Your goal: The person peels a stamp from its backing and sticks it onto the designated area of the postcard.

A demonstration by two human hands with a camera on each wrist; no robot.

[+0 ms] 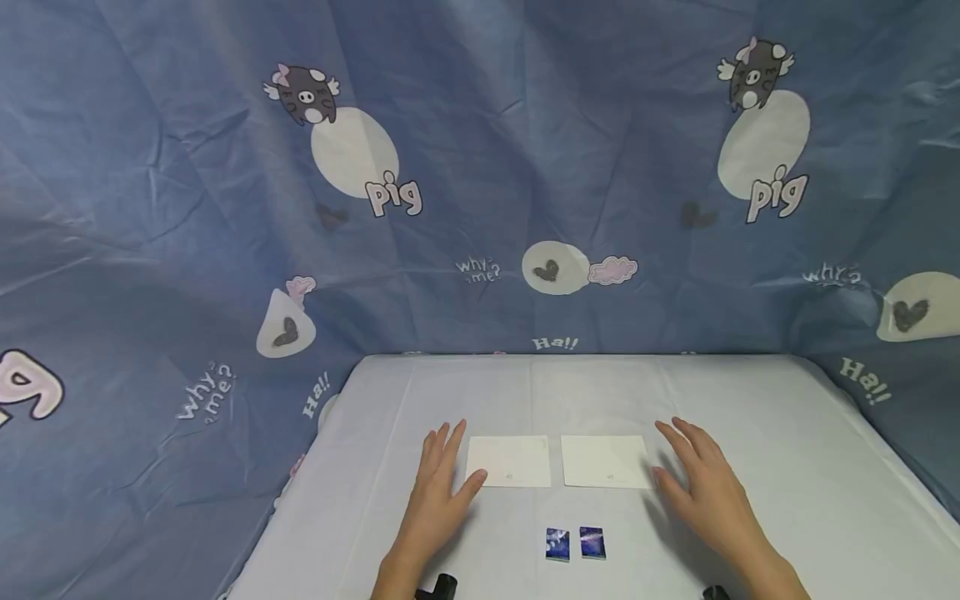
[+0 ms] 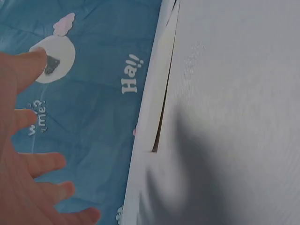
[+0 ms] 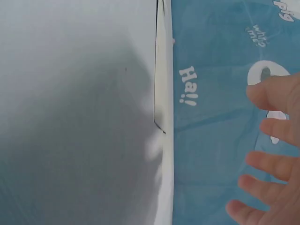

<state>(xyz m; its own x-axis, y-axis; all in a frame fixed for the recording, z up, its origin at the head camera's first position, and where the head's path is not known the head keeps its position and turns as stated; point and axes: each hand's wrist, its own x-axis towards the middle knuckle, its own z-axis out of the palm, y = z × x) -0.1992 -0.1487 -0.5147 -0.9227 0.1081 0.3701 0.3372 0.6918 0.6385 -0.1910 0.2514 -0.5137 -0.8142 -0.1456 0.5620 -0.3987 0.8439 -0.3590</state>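
Two cream-white paper cards lie side by side on the white table, a left card point(image 1: 509, 461) and a right card point(image 1: 606, 461). Closer to the person are two small dark blue pieces with a starry print, a left piece point(image 1: 557, 544) and a right piece point(image 1: 592, 542). The left hand point(image 1: 438, 496) hovers at the outer side of the left card, fingers spread, holding nothing. Beside the right card, the right hand point(image 1: 705, 492) is likewise spread and holds nothing. Both wrist views show the left fingers point(image 2: 44, 164) and right fingers point(image 3: 267, 166) extended.
A white cloth covers the table point(image 1: 360, 500). Behind and around it hangs a blue curtain point(image 1: 465, 317) printed with pigs and lettering. Black straps or mounts point(image 1: 446, 587) show at the wrists.
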